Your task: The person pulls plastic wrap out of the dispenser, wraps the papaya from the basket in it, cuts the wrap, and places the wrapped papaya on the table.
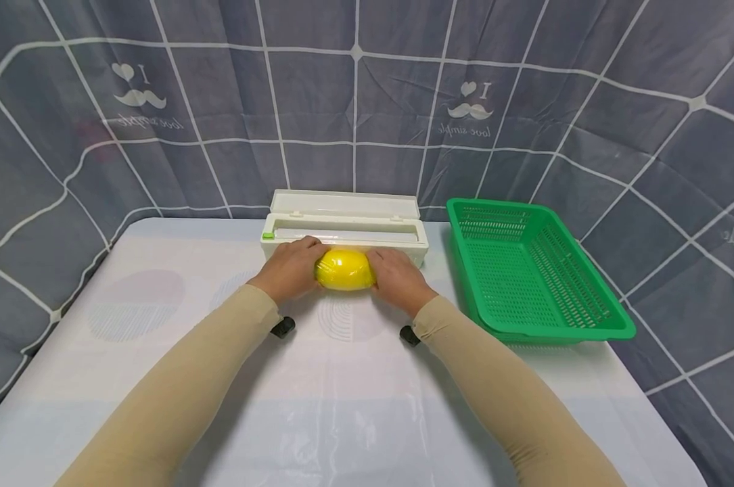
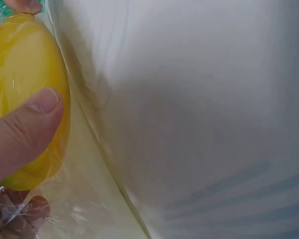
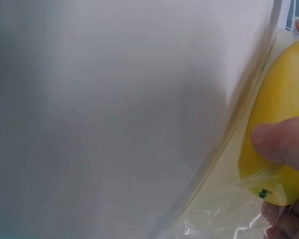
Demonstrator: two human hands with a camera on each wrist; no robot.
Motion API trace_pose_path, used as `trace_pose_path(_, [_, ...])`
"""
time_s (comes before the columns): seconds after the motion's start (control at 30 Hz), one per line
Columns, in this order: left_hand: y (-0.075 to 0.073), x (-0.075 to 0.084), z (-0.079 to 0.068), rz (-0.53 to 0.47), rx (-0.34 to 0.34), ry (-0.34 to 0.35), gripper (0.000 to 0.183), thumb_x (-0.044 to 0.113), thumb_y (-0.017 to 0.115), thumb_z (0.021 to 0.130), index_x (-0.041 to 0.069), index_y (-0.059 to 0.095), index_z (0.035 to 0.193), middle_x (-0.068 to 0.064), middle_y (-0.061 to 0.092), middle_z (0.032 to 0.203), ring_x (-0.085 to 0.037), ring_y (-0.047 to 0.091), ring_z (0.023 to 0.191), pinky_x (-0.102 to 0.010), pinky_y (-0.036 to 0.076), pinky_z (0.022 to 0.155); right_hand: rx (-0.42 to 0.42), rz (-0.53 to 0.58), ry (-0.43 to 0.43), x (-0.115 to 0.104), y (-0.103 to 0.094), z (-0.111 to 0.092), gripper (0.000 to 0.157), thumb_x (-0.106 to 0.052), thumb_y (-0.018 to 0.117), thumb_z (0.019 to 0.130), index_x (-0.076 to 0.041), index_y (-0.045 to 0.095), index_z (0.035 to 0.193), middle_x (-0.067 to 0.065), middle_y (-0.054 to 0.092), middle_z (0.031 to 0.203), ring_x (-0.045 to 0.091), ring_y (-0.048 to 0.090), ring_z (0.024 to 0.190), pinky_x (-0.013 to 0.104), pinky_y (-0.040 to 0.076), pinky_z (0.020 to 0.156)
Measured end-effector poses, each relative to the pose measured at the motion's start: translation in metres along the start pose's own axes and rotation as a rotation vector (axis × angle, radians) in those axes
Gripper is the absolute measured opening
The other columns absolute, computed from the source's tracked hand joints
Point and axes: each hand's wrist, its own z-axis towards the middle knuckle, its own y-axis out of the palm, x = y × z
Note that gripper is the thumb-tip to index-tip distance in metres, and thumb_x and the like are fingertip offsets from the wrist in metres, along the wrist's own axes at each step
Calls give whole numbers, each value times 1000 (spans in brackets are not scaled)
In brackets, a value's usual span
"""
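Note:
An oval, mango-shaped yellow fruit is held between both hands in front of a white cling film dispenser. Shiny clear cling film covers the fruit and spreads below it in the left wrist view. My left hand grips the fruit's left end, its thumb on the film-covered side. At the other end my right hand pinches it, fingers partly hidden behind. A small green star-shaped mark shows at the fruit's tip in the right wrist view. The dispenser's lid stands raised.
A green perforated basket stands to the right on the table, which has a pale patterned cover. A grey curtain with white grid lines hangs just behind the dispenser and along both sides.

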Motion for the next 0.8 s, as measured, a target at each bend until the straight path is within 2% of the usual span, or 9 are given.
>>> trace_pose_path(0.27, [2,-1,0,6,-20,-11,81,23,94,78,15,58,149,-9,60,138,-35,60,127,-54,44,112,-8,-76,-1,-2,2,-1,50,-20,79,94,-7,57,137,9,63,142,30,53,132,44,38,122])
trace_pose_path(0.5, [5,-3,0,10,-12,-5,84,25,95,77,14,56,150,-10,58,139,-34,59,127,-54,43,111,21,-63,5,0,4,0,50,-21,81,92,-7,59,135,13,58,140,33,49,133,46,38,121])
trace_pose_path(0.63, [6,-2,-1,-9,-38,-9,93,33,96,76,11,51,154,-11,54,143,-34,55,132,-56,39,114,47,-76,5,1,4,1,49,-22,81,91,-8,61,134,13,56,141,33,49,132,46,39,121])
trace_pose_path(0.8, [5,-1,-4,-24,-39,7,95,42,94,78,8,49,155,-13,54,140,-35,55,130,-56,39,116,8,-61,8,0,3,0,54,-24,81,93,-7,58,139,10,63,141,30,56,134,43,41,122])
